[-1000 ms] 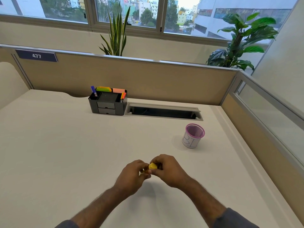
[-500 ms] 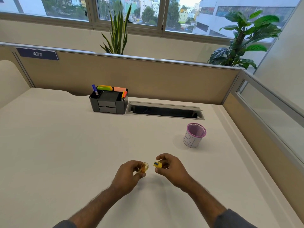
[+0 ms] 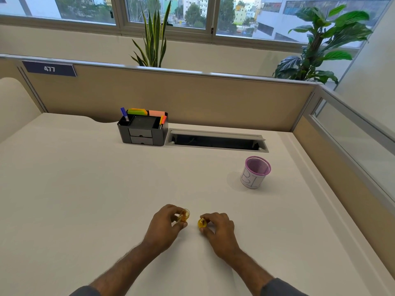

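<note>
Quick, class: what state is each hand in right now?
Left hand: pinches the clear cup.
Right hand: pinches the yellow piece.

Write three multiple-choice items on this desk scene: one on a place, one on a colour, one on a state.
1. Where is the cup?
A. On the desk, beyond the right hand
B. On a chair
C. On the sill

2. What colour is the cup's rim?
A. Green
B. Purple
C. Black

3. How are the two small pieces held?
A. Joined, in one hand
B. Both lying loose
C. Apart, one in each hand

Answers:
1 A: the cup stands upright on the desk, farther back than the right hand and to its right.
2 B: a purple band rings the cup's mouth.
3 C: the left hand pinches the amber piece, the right hand pinches the yellow piece, and bare desk shows between them.
</note>
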Available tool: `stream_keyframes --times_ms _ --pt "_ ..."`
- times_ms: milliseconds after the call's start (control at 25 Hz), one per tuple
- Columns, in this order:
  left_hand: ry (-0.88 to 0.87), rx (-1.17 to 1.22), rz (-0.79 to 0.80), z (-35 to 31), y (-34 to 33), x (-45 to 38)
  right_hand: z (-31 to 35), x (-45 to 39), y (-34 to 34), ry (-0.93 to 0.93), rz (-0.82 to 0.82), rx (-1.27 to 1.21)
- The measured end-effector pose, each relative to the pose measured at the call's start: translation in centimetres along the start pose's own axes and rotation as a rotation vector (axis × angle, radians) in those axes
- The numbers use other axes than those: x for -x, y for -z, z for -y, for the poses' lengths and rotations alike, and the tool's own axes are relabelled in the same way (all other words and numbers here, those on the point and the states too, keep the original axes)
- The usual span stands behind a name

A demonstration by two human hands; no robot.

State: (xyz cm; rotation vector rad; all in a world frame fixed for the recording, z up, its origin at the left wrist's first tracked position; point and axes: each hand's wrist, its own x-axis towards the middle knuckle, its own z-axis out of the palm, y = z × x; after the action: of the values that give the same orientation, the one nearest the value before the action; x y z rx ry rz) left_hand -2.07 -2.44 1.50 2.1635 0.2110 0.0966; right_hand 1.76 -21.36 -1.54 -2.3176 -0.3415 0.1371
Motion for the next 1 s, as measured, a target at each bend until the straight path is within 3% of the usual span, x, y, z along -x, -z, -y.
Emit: stream_keyframes --times_ms 360,520,680,840,1000 --pt "-0.007 0.027 -0.074 0.0 -0.3 -0.2 0.9 -0.4 -0.8 0.012 0.007 -0.007" --pt "0.007 0.092 -0.098 -0.6 -0.2 -0.7 1.1 -0.3 0.3 0.079 -0.070 -0.039" --pt "0.007 0.183 -0.060 -2.1 -0.4 -2.1 2.7 -1.1 0.6 0.166 -0.099 -0.109" --pt "-0.049 0.227 -0.014 -3.4 -0.4 -3.2 3.7 -1.8 1.0 0.160 -0.169 -0.232" --pt "-0.123 0.195 0.016 -2.5 -0.2 -3.7 2.9 -2.2 2.4 0.150 -0.210 -0.205"
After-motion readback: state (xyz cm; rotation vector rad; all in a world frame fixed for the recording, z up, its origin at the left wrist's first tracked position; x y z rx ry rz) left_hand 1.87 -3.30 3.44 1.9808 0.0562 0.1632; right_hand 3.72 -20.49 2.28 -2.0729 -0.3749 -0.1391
